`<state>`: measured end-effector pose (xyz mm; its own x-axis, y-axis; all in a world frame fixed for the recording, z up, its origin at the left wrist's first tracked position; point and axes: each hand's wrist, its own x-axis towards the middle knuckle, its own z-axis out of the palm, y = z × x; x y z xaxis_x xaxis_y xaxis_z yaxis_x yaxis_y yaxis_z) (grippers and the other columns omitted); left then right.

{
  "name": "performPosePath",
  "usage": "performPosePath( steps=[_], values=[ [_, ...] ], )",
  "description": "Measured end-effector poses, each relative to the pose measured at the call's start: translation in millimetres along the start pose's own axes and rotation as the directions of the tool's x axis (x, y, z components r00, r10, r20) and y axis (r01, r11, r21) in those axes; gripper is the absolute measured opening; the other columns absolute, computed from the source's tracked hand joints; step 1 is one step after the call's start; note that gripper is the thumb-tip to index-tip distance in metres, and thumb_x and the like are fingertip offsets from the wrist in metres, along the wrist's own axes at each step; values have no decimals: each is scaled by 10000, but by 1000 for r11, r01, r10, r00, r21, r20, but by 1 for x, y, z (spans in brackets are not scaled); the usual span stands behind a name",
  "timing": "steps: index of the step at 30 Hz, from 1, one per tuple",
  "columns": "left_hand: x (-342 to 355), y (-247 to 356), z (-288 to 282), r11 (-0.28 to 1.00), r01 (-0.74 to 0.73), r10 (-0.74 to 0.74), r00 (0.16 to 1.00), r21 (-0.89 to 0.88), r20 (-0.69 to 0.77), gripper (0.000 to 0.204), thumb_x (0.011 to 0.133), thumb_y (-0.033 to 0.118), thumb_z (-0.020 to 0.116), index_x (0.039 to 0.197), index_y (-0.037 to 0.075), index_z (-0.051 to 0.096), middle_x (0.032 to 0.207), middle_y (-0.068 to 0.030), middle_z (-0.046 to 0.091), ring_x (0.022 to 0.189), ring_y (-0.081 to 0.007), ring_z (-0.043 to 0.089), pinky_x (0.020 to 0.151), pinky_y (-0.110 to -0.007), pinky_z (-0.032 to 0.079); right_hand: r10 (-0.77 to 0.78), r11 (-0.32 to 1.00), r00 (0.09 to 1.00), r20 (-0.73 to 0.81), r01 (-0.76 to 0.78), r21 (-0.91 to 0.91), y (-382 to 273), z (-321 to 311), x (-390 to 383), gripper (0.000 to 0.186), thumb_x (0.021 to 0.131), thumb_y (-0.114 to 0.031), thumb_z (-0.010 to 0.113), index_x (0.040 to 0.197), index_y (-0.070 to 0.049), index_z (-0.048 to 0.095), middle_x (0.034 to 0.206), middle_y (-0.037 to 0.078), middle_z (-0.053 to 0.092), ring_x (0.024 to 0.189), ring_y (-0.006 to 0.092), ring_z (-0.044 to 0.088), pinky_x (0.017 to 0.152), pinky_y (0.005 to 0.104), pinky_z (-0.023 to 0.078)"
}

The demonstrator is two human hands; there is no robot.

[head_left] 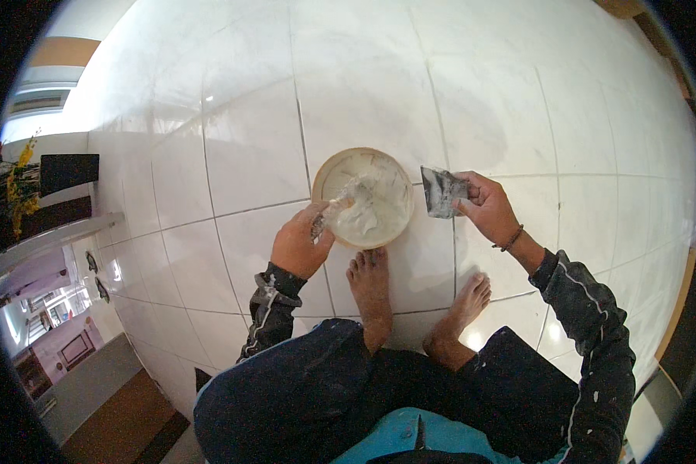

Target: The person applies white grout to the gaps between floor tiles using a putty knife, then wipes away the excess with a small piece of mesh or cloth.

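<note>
A round, shallow tub (318,176) with a tan rim stands on the floor in front of my feet. Thick white paste (383,197) fills it, stirred into folds and peaks. My left hand (301,238) is closed at the tub's left rim. From its fingers a paste-coated thing (339,207) reaches over the paste; its kind is hidden under the white smears. Right of the tub, apart from it, my right hand (487,205) pinches a thin dark scraper (439,192) by its right edge. White paste streaks the scraper's face.
Glossy white floor tiles (363,93) with dark joints surround the tub. My bare left foot (371,290) is just below it, my right foot (460,313) farther right. Yellow flowers (25,185) and a dark box-like thing (69,174) stand at the far left.
</note>
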<state>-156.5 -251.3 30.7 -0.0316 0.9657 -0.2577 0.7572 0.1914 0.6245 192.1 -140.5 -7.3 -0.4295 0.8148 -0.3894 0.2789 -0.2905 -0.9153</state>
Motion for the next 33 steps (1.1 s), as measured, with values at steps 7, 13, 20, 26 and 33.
performPosePath(
  steps=[7, 13, 20, 26, 33],
  values=[
    [-26, 2, 9, 992, 34, -62, 970, 123, 234, 524, 826, 186, 686, 1344, 175, 608, 975, -193, 677, 879, -392, 678, 802, -489, 560, 69, 996, 997, -23, -67, 63, 5, -4, 3, 394, 885, 56, 607, 1276, 19, 574, 1045, 141, 718, 950, 178, 718, 795, 305, 606],
    [-32, 20, 13, 1000, 2, 2, 935, -12, 353, 443, 847, 223, 688, 1282, 142, 664, 957, -218, 720, 844, -396, 702, 798, -472, 570, 32, 999, 999, 32, -32, 3, 0, 8, 6, 406, 875, 42, 619, 1277, 11, 577, 987, 100, 716, 806, 126, 692, 730, 283, 584],
    [-28, 11, 9, 985, 107, -49, 923, -132, 381, 441, 938, 283, 654, 1334, 91, 632, 944, -126, 758, 661, -227, 702, 616, -354, 586, 40, 998, 997, 66, -44, 52, -4, 17, 15, 399, 884, 15, 642, 1278, 2, 580, 920, 88, 721, 761, 126, 686, 678, 280, 583],
    [-21, -20, -16, 688, 477, -134, 824, -547, 551, 551, 1030, 366, 503, 1441, -1, 473, 887, -158, 733, 485, -114, 588, 442, -239, 493, 66, 996, 998, 19, -67, 52, -4, 13, 16, 383, 915, -24, 674, 1285, -1, 577, 907, 104, 728, 773, 144, 708, 663, 287, 616],
    [-25, -42, -15, 496, 492, -73, 845, -716, 530, 665, 1015, 458, 474, 1445, -44, 413, 959, -217, 710, 493, -147, 590, 458, -265, 513, 94, 987, 995, 19, -95, 126, -3, 14, 20, 416, 905, -67, 729, 1283, 12, 572, 936, 115, 740, 801, 151, 723, 648, 283, 627]
  ],
)
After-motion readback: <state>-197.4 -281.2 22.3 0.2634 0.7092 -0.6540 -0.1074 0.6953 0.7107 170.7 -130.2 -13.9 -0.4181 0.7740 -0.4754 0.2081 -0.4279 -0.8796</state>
